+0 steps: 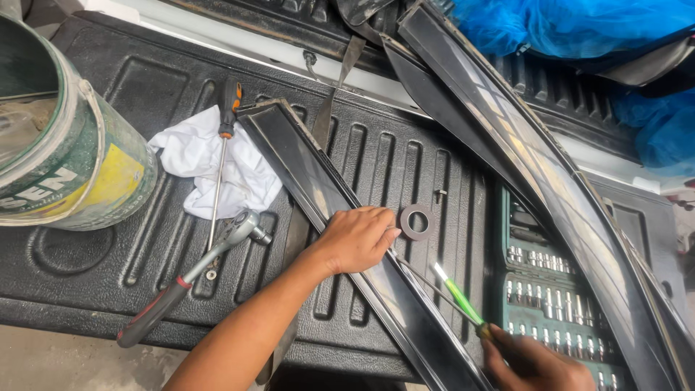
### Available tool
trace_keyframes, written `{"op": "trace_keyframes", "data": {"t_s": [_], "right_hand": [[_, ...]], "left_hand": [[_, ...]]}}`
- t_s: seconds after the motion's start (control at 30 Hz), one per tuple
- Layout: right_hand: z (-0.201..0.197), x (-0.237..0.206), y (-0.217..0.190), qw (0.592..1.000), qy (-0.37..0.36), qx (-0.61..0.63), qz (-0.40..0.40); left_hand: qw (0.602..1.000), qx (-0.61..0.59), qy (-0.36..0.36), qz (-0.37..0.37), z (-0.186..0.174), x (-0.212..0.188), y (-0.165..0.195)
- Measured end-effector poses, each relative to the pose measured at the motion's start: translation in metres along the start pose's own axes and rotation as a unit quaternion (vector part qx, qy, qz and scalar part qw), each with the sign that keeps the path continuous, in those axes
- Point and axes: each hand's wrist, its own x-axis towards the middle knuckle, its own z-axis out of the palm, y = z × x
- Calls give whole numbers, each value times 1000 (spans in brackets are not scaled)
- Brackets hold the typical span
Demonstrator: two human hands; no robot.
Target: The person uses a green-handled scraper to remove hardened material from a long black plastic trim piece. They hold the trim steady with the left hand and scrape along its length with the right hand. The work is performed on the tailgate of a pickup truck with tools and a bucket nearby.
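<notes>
Right hand (539,366) (gripping screwdriver (457,295)) beside trim (347,224)

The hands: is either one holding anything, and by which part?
The right hand grips a green screwdriver by its handle. The left hand rests on the dark trim strip.

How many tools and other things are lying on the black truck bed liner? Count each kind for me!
Screwdrivers: 2, an orange-and-black one on the liner and a green one in the right hand
Ratchet wrench: 1
White rag: 1
Tape roll: 1
Socket set case: 1
Bucket: 1
Total: 7
</notes>
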Motion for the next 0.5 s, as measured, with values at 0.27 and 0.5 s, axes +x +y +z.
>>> {"op": "trace_keyframes", "data": {"t_s": [0.27, 0.5], "right_hand": [[3, 13, 11, 996, -28, -7, 86], [5, 10, 17, 996, 1, 29, 84]], "left_hand": [[1000, -4, 17, 18, 2, 7, -1], [1000, 14, 5, 16, 0, 11, 4]]}}
